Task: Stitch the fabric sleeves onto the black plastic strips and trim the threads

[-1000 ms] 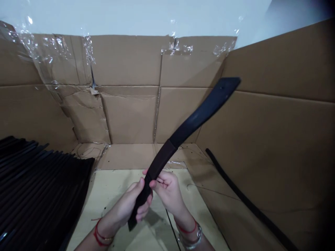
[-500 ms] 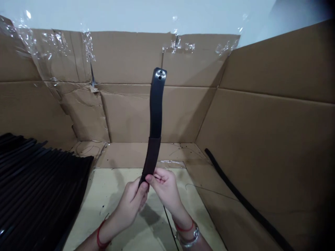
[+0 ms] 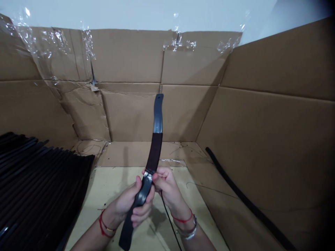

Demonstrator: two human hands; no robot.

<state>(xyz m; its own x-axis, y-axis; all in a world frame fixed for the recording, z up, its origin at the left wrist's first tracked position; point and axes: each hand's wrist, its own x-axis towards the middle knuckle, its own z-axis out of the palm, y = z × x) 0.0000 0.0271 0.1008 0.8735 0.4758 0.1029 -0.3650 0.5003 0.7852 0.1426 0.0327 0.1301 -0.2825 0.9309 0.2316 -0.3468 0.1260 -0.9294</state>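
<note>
Between my hands is a long, glossy black curved strip (image 3: 158,116) with a hole near its top end. A dark brown sleeve (image 3: 155,151) wraps its middle. My left hand (image 3: 128,199) is closed around the lower part, thumb on the near face, fingers wrapping the right side. My right hand (image 3: 169,190) pinches the sleeve's lower end, where it meets bare black strip. A thin black cord (image 3: 170,221) runs down from beside my right hand; whether the fingers hold it, I cannot tell.
A stack of dark strips (image 3: 44,195) lies at left. A long black rod-like piece (image 3: 246,202) leans along the right cardboard wall (image 3: 274,146). Taped cardboard (image 3: 128,111) stands behind. Under my hands is a pale board (image 3: 110,184) with small dark specks.
The strip has come lower and turned, so its lower black part now shows below the sleeve. My left hand has shifted down onto that part; my right hand stays at the sleeve's lower end.
</note>
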